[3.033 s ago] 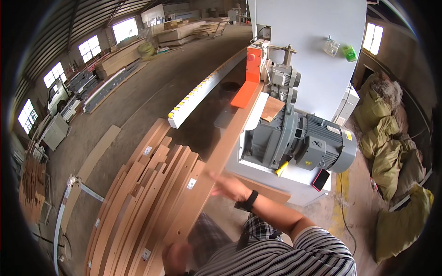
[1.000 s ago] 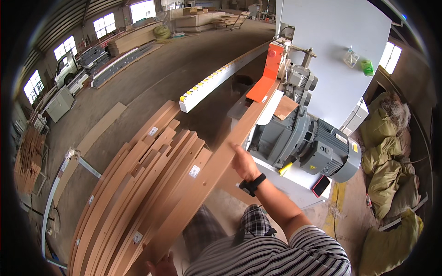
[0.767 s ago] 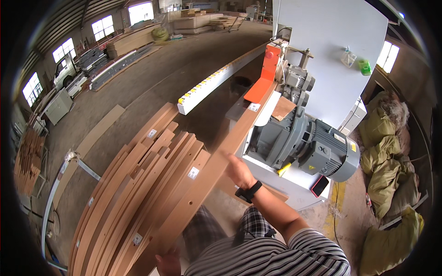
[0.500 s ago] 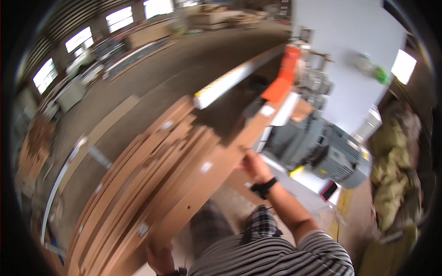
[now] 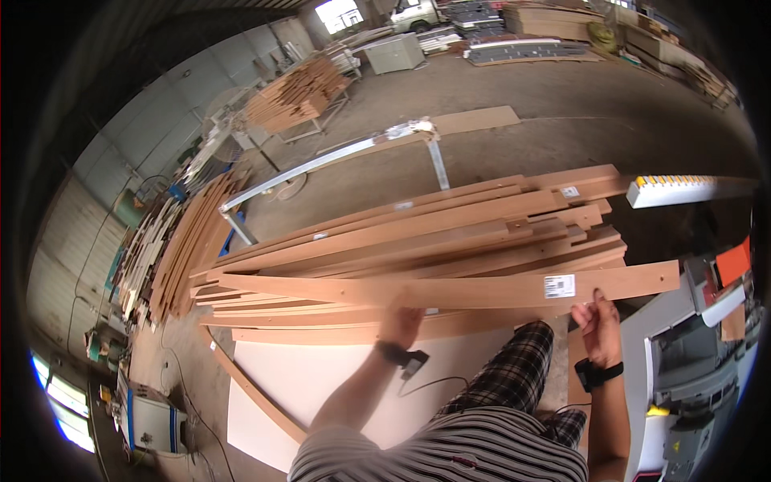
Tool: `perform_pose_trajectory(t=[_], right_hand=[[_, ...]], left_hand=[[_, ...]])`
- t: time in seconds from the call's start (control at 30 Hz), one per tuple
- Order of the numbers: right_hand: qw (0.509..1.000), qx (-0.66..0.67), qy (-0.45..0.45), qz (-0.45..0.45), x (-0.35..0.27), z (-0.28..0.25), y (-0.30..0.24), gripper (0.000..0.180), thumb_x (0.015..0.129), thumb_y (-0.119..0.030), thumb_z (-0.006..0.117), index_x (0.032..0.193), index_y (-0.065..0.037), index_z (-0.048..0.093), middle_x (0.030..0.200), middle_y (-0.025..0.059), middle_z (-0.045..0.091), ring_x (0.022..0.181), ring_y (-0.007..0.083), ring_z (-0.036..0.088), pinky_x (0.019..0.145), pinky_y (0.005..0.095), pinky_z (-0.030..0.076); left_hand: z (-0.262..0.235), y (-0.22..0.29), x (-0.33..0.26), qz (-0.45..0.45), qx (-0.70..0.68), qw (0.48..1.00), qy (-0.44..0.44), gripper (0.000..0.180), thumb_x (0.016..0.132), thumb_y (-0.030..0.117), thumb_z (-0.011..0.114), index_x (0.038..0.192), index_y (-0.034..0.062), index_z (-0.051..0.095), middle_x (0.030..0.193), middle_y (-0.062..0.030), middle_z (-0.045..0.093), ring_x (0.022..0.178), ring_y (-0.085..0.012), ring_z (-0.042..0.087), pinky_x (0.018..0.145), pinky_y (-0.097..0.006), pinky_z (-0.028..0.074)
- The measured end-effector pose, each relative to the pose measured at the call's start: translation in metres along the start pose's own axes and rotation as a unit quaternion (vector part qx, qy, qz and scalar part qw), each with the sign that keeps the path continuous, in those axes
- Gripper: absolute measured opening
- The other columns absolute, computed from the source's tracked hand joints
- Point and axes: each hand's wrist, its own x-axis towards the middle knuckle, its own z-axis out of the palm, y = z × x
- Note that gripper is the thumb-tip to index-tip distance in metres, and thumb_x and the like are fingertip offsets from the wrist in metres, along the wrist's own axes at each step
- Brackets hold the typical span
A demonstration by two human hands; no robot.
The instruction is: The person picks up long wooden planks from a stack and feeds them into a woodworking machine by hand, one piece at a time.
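A long brown wooden plank [image 5: 466,291] with a white label and small holes runs crosswise in front of me, above a stack of similar planks [image 5: 450,233]. Near its right end, my right hand [image 5: 598,325] pinches the lower edge, thumb on the near face. My left hand [image 5: 401,323], smeared by motion, is closed at the plank's lower edge left of the middle; its fingers are partly hidden. Below the stack lies a white board [image 5: 281,373], with a narrow wooden strip [image 5: 253,390] slanting across its left side.
A grey metal frame [image 5: 321,165] stands beyond the stack. On the right are a white beam with yellow marks [image 5: 675,191] and a grey machine [image 5: 691,377] with an orange part [image 5: 732,263]. More planks [image 5: 189,249] lie at left, near a white-and-blue machine box [image 5: 152,414].
My view has swung left, moving the machine to the right edge. The labelled plank, slanting up toward the machine before, now lies nearly level across the view. Both hands have come into fuller sight.
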Motion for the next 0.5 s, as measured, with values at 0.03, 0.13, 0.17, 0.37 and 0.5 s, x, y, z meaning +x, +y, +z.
perform_pose_trajectory(t=[0.03,0.13,0.17,0.37,0.5], right_hand=[[1.0,0.014,-0.016,0.023,0.0,0.016,0.011,0.016,0.096,-0.022,0.057,0.104,-0.008,0.058,0.095,0.0076,0.067,0.084,0.0208,0.069,0.078,0.0319,0.058],[0.995,-0.031,-0.066,0.064,-0.015,0.046,0.006,0.025,0.097,-0.025,0.054,0.113,-0.006,0.056,0.097,0.0113,0.067,0.089,0.024,0.068,0.08,0.0351,0.056],[0.99,-0.053,-0.093,0.086,-0.019,0.052,0.004,0.028,0.097,-0.027,0.053,0.116,-0.005,0.055,0.098,0.0125,0.067,0.09,0.0244,0.068,0.08,0.0354,0.056],[0.984,-0.14,-0.05,0.094,-0.026,-0.029,0.005,0.03,0.096,-0.029,0.055,0.112,-0.003,0.057,0.095,0.013,0.067,0.083,0.0224,0.067,0.075,0.033,0.056],[0.986,-0.143,0.021,0.087,-0.043,-0.061,0.009,0.025,0.094,-0.026,0.056,0.104,-0.003,0.059,0.087,0.0107,0.067,0.076,0.0199,0.066,0.071,0.0309,0.054]], left_hand=[[0.031,0.002,-0.006,0.036,-0.019,0.997,0.059,0.023,0.089,0.018,0.064,0.111,0.0093,0.06,0.103,-0.0045,0.066,0.091,-0.0187,0.06,0.078,-0.032,0.05],[-0.064,0.051,0.073,0.177,0.128,0.976,-0.006,0.013,0.089,0.016,0.064,0.101,0.0113,0.064,0.084,-0.0009,0.065,0.065,-0.0132,0.057,0.061,-0.03,0.048],[-0.109,0.076,0.099,0.256,0.232,0.938,-0.017,0.009,0.089,0.017,0.063,0.096,0.0123,0.065,0.076,0.0008,0.064,0.054,-0.0113,0.053,0.055,-0.029,0.047],[-0.039,0.167,0.121,0.06,0.271,0.947,0.161,0.02,0.091,0.03,0.061,0.09,0.0102,0.06,0.073,-0.0048,0.062,0.062,-0.0154,0.061,0.057,-0.03,0.054],[-0.073,0.163,0.135,0.073,0.375,0.913,0.144,0.019,0.09,0.026,0.061,0.091,0.0075,0.06,0.079,-0.0075,0.065,0.063,-0.0139,0.061,0.057,-0.027,0.052]])
